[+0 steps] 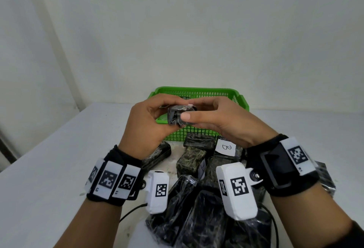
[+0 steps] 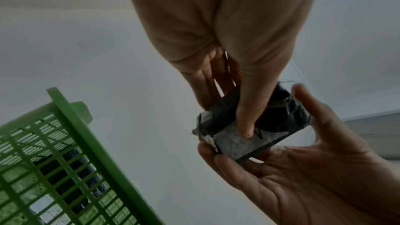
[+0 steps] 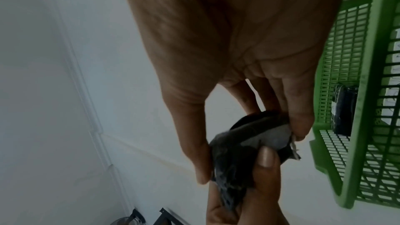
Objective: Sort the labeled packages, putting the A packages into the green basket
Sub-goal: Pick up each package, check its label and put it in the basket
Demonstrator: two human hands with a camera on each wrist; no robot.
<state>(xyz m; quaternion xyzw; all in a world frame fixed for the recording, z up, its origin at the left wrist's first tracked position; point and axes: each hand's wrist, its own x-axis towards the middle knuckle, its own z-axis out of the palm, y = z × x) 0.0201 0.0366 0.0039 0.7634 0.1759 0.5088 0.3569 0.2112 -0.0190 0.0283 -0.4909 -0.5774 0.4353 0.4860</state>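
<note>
Both hands hold one small black plastic-wrapped package [image 1: 178, 116] in the air, just in front of the green basket [image 1: 197, 91]. My left hand [image 1: 151, 118] grips its left end; my right hand [image 1: 209, 114] pinches its right end with the thumb on the near face. In the left wrist view the package [image 2: 281, 114] carries a white label [image 2: 229, 145], with the left thumb [image 2: 246, 119] pressed on it; I cannot read the letter. The right wrist view shows the package [image 3: 236, 156] crumpled between both hands. A dark package [image 3: 344, 109] lies in the basket [image 3: 365, 91].
A heap of black wrapped packages [image 1: 197, 198] lies on the white table [image 1: 59, 149] under my wrists. One of them shows a B label [image 1: 225, 147], and another label [image 1: 202, 166] is half hidden. A white wall stands right behind the basket. A black cable [image 1: 130, 211] runs near the table's front.
</note>
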